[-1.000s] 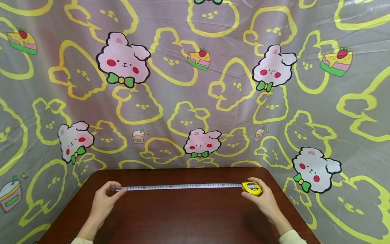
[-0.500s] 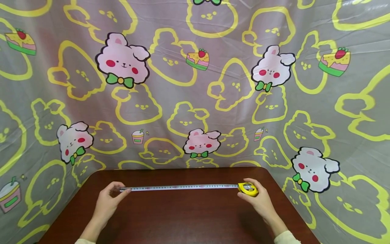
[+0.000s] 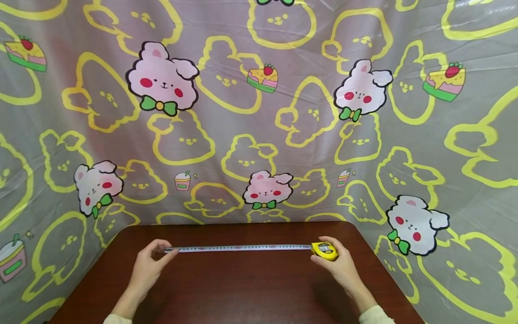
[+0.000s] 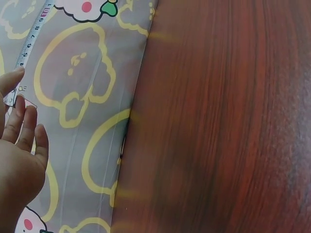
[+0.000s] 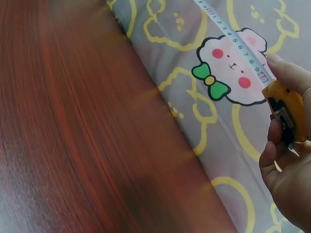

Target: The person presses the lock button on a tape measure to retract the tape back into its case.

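Observation:
A yellow tape measure (image 3: 326, 251) is gripped in my right hand (image 3: 341, 265), thumb on one side and fingers on the other. Its white blade (image 3: 243, 248) stretches out level to the left, above the table. At the blade's free end, my left hand (image 3: 147, 265) pinches the tip between thumb and fingers. The left wrist view shows the pinched blade (image 4: 30, 41) at the thumb, the other fingers loosely spread below. In the right wrist view the yellow case (image 5: 286, 109) sits in the palm, its dark underside partly covered by fingers.
Below the hands lies a dark reddish-brown wooden table (image 3: 243, 292) with rounded far corners. A grey curtain (image 3: 226, 157) printed with yellow outlines and bunny heads hangs behind it and along both sides.
The right hand has moved left with the tape case, and the left hand slightly right with the tip. The stretch of blade between them has grown shorter.

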`<state>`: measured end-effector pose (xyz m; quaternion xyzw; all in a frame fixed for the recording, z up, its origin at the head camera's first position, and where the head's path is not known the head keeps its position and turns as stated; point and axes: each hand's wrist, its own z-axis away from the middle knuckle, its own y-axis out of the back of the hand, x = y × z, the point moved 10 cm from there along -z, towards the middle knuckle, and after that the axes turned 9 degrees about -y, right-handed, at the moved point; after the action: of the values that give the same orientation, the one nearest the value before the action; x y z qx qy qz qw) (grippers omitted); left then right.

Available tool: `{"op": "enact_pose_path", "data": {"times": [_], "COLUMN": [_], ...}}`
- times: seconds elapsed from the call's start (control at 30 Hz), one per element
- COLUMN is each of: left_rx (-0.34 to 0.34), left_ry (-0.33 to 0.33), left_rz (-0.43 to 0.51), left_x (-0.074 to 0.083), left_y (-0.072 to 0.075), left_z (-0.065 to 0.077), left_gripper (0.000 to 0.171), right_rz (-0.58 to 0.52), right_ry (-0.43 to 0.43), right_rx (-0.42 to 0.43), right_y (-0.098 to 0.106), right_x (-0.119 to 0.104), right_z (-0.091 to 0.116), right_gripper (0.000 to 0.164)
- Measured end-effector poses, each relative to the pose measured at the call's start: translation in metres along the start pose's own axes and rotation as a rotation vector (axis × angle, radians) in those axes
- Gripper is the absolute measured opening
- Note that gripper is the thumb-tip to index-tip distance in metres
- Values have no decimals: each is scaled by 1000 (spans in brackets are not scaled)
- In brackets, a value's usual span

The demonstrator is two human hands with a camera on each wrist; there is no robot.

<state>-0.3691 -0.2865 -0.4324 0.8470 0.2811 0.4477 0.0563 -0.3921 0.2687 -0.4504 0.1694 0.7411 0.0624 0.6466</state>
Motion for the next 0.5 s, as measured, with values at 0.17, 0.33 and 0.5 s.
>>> {"op": "enact_pose_path", "data": {"times": [0.17,0.33,0.5], "left_rx": [-17,-15,-23], "left_ry": [13,-3,4], "left_rz": [7,20,44], "left_x": [3,5,3], "left_y": [-7,-11,-18], "left_z": [-2,0,1], "left_gripper": [25,24,23], "right_rz": [-12,-29,-47], "right_ry": [-10,-22,-3], "right_rx": [-4,-15,-22], "right_y": [-4,-12,-18], "right_x": [0,-2,-6], "right_z": [2,6,8], "right_gripper": [62,61,60]}}
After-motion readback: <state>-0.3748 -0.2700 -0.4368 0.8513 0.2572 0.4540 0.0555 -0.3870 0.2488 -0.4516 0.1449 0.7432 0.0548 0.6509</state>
